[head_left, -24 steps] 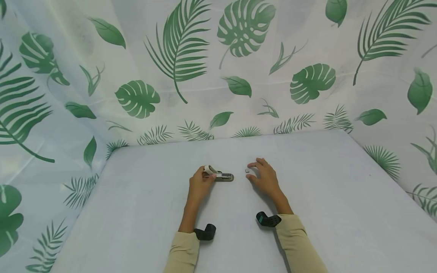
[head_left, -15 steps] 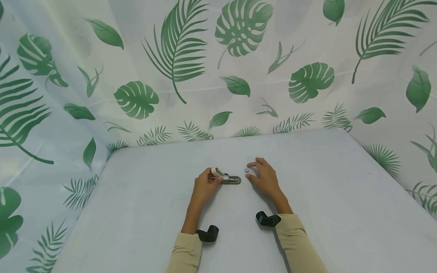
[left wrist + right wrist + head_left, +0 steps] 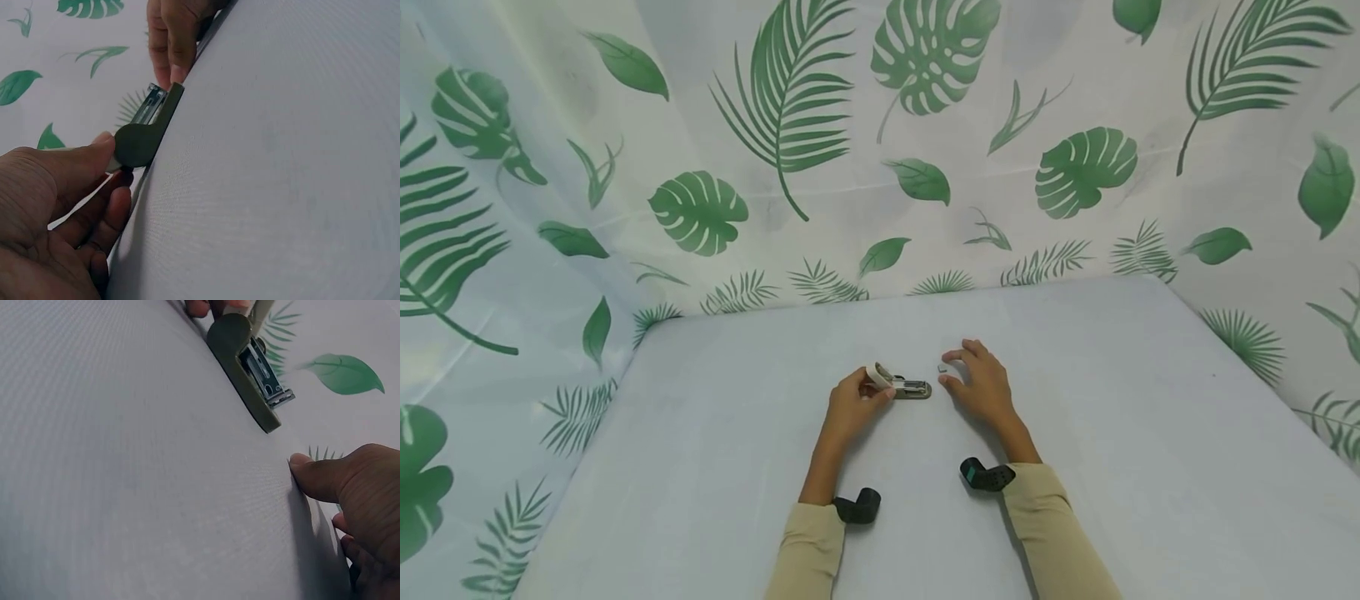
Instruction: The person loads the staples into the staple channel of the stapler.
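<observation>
A small stapler (image 3: pixel 912 389) with a green-grey base lies on the white table, its white top lifted and its metal staple channel exposed. My left hand (image 3: pixel 850 408) holds the hinge end, thumb on the near side; the left wrist view shows the stapler's rounded end (image 3: pixel 136 145) at the thumb tip. To the right, my right hand (image 3: pixel 988 390) rests by the table with thumb and index finger apart. A tiny grey piece (image 3: pixel 942 368), perhaps a staple strip, lies in the gap between them. In the right wrist view that piece is hidden, and the thumb (image 3: pixel 319 475) shows near the stapler's front end.
The white tabletop (image 3: pixel 700 450) spreads around both hands. Behind and beside it hangs a white curtain (image 3: pixel 842 208) printed with green leaves. Black cameras (image 3: pixel 859 506) sit on both wrists below tan sleeves.
My left hand has brought the stapler rightward, closer to the tiny grey piece, and its raised top now stands at a different angle. The right hand has stayed almost still.
</observation>
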`<state>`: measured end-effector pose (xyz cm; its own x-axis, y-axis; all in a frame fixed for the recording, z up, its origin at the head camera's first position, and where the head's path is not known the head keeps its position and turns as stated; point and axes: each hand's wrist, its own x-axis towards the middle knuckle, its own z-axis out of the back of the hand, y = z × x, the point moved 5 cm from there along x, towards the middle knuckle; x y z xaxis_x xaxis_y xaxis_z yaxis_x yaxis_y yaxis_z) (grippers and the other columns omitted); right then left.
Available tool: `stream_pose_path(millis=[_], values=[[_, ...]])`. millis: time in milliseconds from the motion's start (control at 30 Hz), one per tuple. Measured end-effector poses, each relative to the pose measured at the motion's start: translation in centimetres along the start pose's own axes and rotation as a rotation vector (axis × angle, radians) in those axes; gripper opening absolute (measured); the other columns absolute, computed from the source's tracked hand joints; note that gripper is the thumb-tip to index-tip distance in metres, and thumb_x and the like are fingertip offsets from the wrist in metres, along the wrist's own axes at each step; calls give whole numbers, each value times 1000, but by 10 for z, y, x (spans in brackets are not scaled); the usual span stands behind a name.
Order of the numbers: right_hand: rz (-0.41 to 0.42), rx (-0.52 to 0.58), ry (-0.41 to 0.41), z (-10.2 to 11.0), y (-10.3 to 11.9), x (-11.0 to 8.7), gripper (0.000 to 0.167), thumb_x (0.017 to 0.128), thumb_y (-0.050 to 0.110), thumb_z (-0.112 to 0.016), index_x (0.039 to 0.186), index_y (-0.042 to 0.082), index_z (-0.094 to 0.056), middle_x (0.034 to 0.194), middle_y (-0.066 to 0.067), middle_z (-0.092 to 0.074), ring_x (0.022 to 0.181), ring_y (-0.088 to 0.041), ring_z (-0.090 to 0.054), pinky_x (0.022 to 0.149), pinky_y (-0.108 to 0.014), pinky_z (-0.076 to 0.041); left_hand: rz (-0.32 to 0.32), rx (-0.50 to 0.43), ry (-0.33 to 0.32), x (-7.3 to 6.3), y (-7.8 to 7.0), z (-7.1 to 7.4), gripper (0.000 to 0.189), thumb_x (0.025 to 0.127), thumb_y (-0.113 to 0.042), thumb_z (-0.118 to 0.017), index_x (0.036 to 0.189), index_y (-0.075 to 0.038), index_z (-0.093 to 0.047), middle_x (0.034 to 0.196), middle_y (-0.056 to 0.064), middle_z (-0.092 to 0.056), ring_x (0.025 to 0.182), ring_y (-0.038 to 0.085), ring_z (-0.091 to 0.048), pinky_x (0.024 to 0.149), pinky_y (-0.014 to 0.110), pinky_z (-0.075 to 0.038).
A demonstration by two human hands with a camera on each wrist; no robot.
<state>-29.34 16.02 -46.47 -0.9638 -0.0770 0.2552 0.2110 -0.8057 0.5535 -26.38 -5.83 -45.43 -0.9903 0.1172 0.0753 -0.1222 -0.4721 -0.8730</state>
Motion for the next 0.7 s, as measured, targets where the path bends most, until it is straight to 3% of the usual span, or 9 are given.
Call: stream_pose_path(millis=[267,700], values=[[-81,15,-3,-1,1,1,28,88,23,-72,112,8,-70,145,-24,-46,139,-43,-38,112,-60,-29,0,30,-6,1,2,-1,30,86,-20,-75,111,-5,-67,95,12,-72,85,20,-64,78,34,-48],[-129,30,-46,-3,0,4,19,89,22,-70,104,11,-72,144,-20,-49,138,-40,-40,112,-61,-26,-6,102,-24,4,2,-3,29,86,-25,-76,109,-10,-69,93,8,-72,85,18,-64,87,44,-46]])
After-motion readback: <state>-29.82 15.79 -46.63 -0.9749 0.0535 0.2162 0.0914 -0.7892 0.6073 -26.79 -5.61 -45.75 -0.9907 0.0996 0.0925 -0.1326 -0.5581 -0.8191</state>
